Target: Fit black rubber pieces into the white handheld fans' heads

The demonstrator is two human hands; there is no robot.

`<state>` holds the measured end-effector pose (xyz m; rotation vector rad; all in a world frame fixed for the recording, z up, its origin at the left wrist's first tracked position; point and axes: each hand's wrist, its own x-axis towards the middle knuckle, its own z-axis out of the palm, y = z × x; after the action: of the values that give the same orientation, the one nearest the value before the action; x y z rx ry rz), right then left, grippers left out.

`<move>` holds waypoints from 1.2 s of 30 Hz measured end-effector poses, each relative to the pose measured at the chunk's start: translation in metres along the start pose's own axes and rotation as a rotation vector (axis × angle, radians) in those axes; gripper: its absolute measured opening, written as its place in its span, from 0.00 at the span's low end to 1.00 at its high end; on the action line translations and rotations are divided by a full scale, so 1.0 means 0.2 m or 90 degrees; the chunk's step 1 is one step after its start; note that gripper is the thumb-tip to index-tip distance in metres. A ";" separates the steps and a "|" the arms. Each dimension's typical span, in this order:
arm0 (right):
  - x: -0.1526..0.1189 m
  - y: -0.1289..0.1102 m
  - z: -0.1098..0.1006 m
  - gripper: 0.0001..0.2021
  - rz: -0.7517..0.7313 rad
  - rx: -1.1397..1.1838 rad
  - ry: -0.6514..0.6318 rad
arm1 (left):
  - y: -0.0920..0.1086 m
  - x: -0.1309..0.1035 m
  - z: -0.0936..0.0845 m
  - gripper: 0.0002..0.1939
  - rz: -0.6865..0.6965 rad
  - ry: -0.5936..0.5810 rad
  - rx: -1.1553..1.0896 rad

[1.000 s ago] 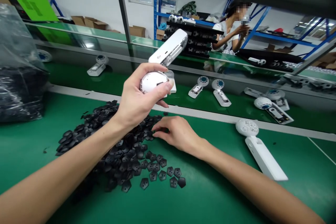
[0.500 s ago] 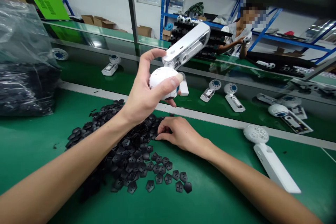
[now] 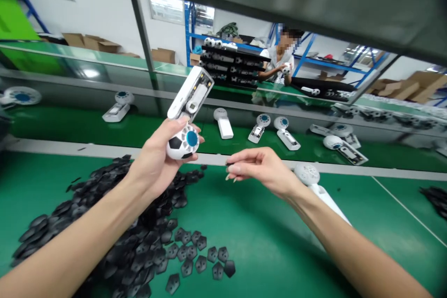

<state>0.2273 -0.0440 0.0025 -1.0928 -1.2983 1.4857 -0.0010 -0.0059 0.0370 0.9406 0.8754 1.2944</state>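
Observation:
My left hand [image 3: 152,165] is closed around the ball-shaped head of a white handheld fan [image 3: 185,142]. The head is patterned like a soccer ball, with black pentagons and a round blue centre facing right. Its handle tilts up and away, its open side showing parts inside. To the right, my right hand [image 3: 261,170] pinches a small black piece [image 3: 229,164] between thumb and fingertips; it shows only edge-on. Below and left of the hands spreads a heap of black pentagon pieces [image 3: 146,228], partly covered by my left forearm. Several lie loose at its right edge.
Several white fans [image 3: 287,134] lie on the green strip beyond the pale rail [image 3: 213,160]. Another fan [image 3: 307,174] lies beside my right forearm, partly hidden. A dark heap [image 3: 436,200] is at the far right. Across the bench, a person [image 3: 279,60] holds a ball-shaped head.
The fan in my left hand has turned, so its blue centre and open handle side now show. My right hand has lifted off the heap and moved right with a small black piece. The view has shifted.

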 end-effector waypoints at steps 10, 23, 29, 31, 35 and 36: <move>-0.03 -0.06 0.04 0.11 -0.149 0.043 0.039 | -0.18 -0.06 0.03 0.29 0.125 -0.075 0.115; -0.06 -0.08 0.13 0.18 -0.029 0.132 -0.020 | -0.21 -0.18 0.00 0.19 0.406 -0.094 0.402; -0.08 -0.11 0.13 0.21 -0.010 0.144 -0.037 | -0.24 -0.16 -0.03 0.17 0.555 -0.128 0.499; -0.08 -0.10 0.13 0.23 -0.014 0.140 -0.030 | -0.25 -0.16 -0.04 0.18 0.576 -0.133 0.509; -0.07 -0.08 0.14 0.23 -0.020 0.119 -0.029 | -0.25 -0.16 -0.04 0.20 0.605 -0.148 0.527; -0.07 -0.07 0.14 0.23 -0.018 0.115 -0.034 | -0.25 -0.17 -0.05 0.20 0.617 -0.147 0.537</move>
<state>0.2053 -0.0629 0.0193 -0.9203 -1.1857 1.5859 0.0065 -0.0404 -0.0125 2.3328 0.7972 1.5513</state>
